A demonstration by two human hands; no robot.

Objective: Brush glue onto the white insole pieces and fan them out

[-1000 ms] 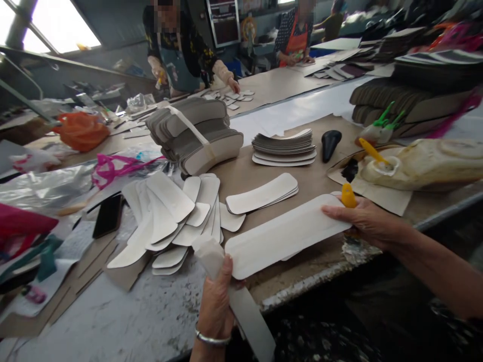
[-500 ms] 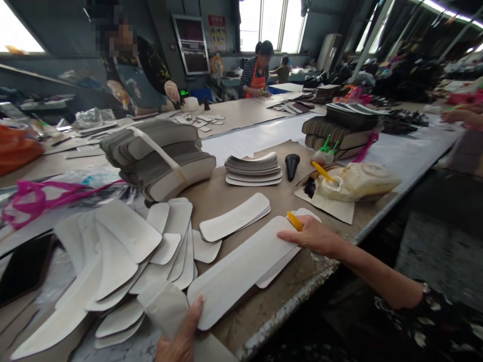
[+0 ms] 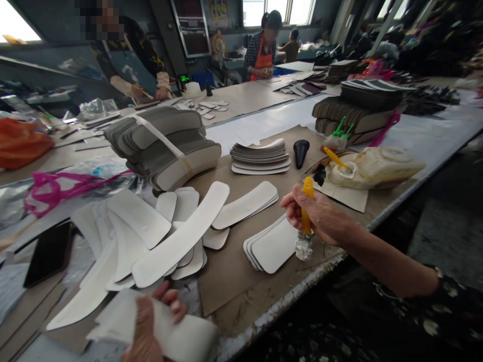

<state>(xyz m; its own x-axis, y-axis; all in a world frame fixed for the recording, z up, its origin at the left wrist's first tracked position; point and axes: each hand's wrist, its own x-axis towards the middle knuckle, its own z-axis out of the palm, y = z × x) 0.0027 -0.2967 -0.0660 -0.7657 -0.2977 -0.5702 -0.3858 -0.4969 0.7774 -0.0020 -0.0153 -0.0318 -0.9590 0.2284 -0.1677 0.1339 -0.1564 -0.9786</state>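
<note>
My right hand point(image 3: 320, 217) is closed round a yellow-handled brush point(image 3: 305, 216), its clotted bristle end pointing down beside a small stack of white cut pieces point(image 3: 269, 246). My left hand point(image 3: 151, 327), at the bottom edge, grips a pale strip of paper backing point(image 3: 188, 339). A long white cut piece point(image 3: 181, 236) lies across a fan of similar white pieces point(image 3: 124, 236) on the brown paper sheet point(image 3: 226, 266). Another short stack of white pieces point(image 3: 247, 203) lies just beyond.
A tied grey bundle point(image 3: 166, 146), a curved stack of pieces point(image 3: 260, 157), a black tool point(image 3: 301, 151) and a crusted glue jug point(image 3: 377, 166) with a yellow brush stand behind. A black phone point(image 3: 49, 254) lies left. Other people work at the far table.
The long white piece left both hands and now lies on the fan to the left. My right hand lifted and turned the brush upright. My left hand drew back holding paper backing.
</note>
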